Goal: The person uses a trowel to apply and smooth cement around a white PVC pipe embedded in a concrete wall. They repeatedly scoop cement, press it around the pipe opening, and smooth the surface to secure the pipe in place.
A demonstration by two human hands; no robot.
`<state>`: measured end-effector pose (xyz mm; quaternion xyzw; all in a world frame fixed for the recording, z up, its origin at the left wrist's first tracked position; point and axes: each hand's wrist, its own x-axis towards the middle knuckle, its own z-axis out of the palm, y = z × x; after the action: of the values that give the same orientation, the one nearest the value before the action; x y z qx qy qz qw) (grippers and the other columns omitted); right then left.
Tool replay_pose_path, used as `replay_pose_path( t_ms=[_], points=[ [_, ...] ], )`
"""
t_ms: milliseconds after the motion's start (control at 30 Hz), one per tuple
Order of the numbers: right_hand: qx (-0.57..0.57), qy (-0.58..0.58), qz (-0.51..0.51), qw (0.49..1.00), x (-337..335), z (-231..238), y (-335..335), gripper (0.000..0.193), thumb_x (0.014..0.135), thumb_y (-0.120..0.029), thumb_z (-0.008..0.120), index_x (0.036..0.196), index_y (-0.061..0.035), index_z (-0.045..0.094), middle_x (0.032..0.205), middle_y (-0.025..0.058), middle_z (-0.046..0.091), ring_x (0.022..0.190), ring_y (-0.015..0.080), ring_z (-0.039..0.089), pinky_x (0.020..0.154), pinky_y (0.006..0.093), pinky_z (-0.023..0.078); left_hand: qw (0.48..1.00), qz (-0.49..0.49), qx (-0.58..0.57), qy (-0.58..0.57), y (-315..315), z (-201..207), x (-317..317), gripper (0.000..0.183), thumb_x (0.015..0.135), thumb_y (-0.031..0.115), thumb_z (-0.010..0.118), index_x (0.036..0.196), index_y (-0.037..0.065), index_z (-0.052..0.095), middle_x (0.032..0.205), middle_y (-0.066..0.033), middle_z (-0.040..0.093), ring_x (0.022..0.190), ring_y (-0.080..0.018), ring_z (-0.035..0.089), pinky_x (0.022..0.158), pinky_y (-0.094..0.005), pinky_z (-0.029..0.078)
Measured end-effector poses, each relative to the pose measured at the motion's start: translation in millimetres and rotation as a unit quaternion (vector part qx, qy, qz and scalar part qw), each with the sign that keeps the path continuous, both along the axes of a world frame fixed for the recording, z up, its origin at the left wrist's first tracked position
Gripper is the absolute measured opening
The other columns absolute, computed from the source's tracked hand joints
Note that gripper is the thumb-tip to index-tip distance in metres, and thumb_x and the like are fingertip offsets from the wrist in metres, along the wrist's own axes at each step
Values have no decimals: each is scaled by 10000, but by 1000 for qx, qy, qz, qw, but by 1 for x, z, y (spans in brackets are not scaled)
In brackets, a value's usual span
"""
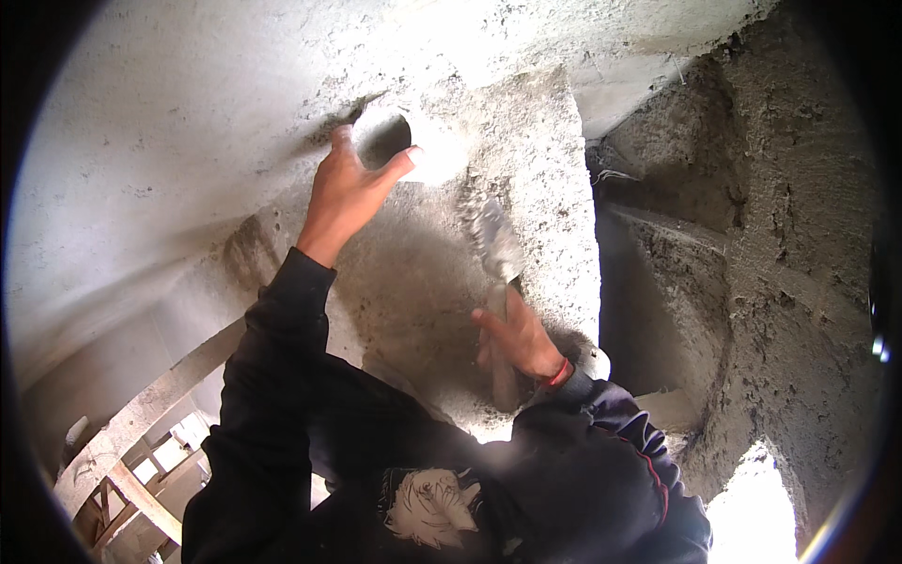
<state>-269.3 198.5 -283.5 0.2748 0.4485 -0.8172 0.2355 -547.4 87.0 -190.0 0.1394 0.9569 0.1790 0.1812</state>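
Note:
My left hand (348,193) grips the edge of a pale round pipe end (385,139) set in the rough plastered surface. Its thumb lies along the near rim, while the other fingers curl round the left side and are partly hidden. In my right hand (521,340) is a trowel (500,246), held by its handle with the blade pointing up and away from me. Grey mortar seems to lie on the blade, which is blurred and close to the rough plaster (550,179) right of the pipe.
A smooth pale wall (160,160) slopes along the left and top. To the right, a dark recess drops beside a rough concrete wall (789,273). Wooden boards (146,498) and a curved beam (141,414) stand at lower left, with gaps between them.

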Motion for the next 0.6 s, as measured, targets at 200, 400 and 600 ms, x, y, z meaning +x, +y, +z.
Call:
replay_pose_path(
  t_ms=[200,400,600],
  points=[
    [232,117,89,962,12,13,10,380,1066,-285,581,1305,-17,456,815,111,647,594,207,695,562,380,558,1000,0,-5,-21,4,7,0,1266,831,675,756,1530,-237,225,1454,-476,447,1394,-485,514,1156,-442,442],
    [-16,-4,-90,996,-14,16,13,218,1066,-243,563,1168,-56,516,848,61,603,610,194,657,574,358,557,1000,-4,-9,-12,1,3,-1,1296,825,697,755,1519,-256,217,1457,-478,442,1393,-491,514,1157,-436,443],
    [-135,-28,-150,979,-8,21,4,187,1055,-237,599,1097,-68,531,848,56,603,625,196,642,551,351,548,1000,-8,-11,0,1,2,1,1268,841,681,752,1517,-254,225,1455,-471,452,1394,-486,514,1152,-429,446]
  ],
)
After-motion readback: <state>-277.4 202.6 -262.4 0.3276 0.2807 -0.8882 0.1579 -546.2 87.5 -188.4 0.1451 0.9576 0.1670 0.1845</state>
